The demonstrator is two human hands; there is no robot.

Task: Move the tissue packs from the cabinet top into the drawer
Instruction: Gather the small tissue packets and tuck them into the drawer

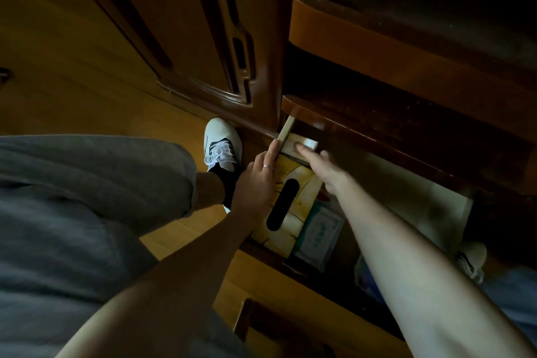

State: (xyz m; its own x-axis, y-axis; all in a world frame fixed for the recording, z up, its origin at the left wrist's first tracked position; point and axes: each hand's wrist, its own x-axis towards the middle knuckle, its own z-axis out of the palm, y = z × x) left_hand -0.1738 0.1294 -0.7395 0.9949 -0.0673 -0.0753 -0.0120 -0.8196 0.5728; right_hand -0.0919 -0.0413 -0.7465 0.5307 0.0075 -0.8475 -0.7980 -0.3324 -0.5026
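Note:
A yellow tissue box [293,212] with a black oval slot lies in the open drawer [286,128] under the dark cabinet top [406,136]. My left hand [255,180], a ring on one finger, lies along the box's left side. My right hand [324,167] grips the box's far right corner. Its fingertip reaches a pale tissue pack [305,144] at the drawer's back. A teal and white pack [319,234] lies to the right of the box, partly under my right forearm.
A tall wooden wardrobe door [174,38] stands to the left of the drawer. My foot in a white shoe [220,142] rests on the wooden floor beside it. A second shelf edge [377,38] juts out above. The drawer's right part is in deep shadow.

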